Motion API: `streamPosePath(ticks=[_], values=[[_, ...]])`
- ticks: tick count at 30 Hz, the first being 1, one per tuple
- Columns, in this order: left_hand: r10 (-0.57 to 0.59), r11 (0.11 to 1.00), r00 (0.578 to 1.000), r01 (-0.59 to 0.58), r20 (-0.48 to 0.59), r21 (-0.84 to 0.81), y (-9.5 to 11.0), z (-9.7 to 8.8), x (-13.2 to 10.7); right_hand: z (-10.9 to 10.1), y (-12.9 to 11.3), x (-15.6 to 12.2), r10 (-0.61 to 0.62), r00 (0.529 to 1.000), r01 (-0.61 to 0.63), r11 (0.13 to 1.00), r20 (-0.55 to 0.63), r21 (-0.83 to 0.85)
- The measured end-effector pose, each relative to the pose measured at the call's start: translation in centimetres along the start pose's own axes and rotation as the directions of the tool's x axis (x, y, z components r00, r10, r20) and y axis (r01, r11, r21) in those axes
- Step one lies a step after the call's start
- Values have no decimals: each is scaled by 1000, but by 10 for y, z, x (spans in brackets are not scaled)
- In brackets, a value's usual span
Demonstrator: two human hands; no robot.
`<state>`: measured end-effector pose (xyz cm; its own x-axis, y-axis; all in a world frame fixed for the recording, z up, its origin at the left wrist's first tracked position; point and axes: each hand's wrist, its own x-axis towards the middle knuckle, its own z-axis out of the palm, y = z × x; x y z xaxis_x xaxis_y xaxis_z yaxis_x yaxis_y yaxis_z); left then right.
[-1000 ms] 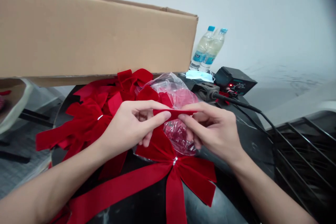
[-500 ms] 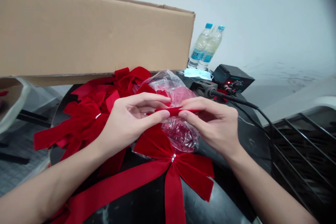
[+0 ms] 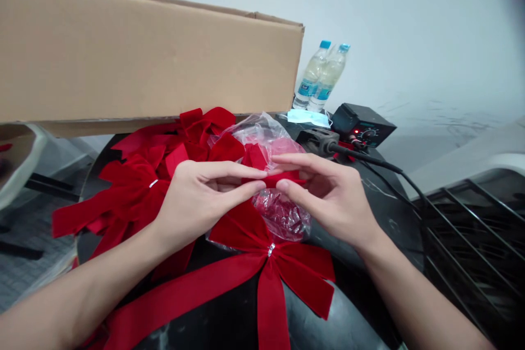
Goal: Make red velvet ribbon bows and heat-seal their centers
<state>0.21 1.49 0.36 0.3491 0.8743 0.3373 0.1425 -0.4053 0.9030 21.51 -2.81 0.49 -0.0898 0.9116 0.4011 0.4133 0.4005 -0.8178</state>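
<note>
Our left fingers (image 3: 245, 192) pinching a red ribbon (image 3: 272, 181), our right fingers (image 3: 301, 196) gripping its other end, velvet bow (image 3: 287, 257) below

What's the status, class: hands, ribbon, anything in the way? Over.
Left hand pinching ribbon. Right hand at its other end, grip unclear. Bow and bag close by; no obstruction seen.

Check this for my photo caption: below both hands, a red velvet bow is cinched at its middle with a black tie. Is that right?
No: the head view shows a silvery tie, not black. The red velvet bow is indeed below the left hand and right hand, cinched at its middle.
</note>
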Motion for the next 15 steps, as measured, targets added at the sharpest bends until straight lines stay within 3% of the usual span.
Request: streamPosePath(ticks=[4,10,15], values=[[0,1000,999,0,44,-4,-1,1,-1,-3,-1,-1,-45,999,45,988,4,-146],[-1,1000,1000,0,28,11,-2,1,0,-7,0,0,-25,999,29,993,35,-116],[9,1000,999,-10,33,18,-3,1,0,-9,-3,2,-20,997,33,980,69,-196]])
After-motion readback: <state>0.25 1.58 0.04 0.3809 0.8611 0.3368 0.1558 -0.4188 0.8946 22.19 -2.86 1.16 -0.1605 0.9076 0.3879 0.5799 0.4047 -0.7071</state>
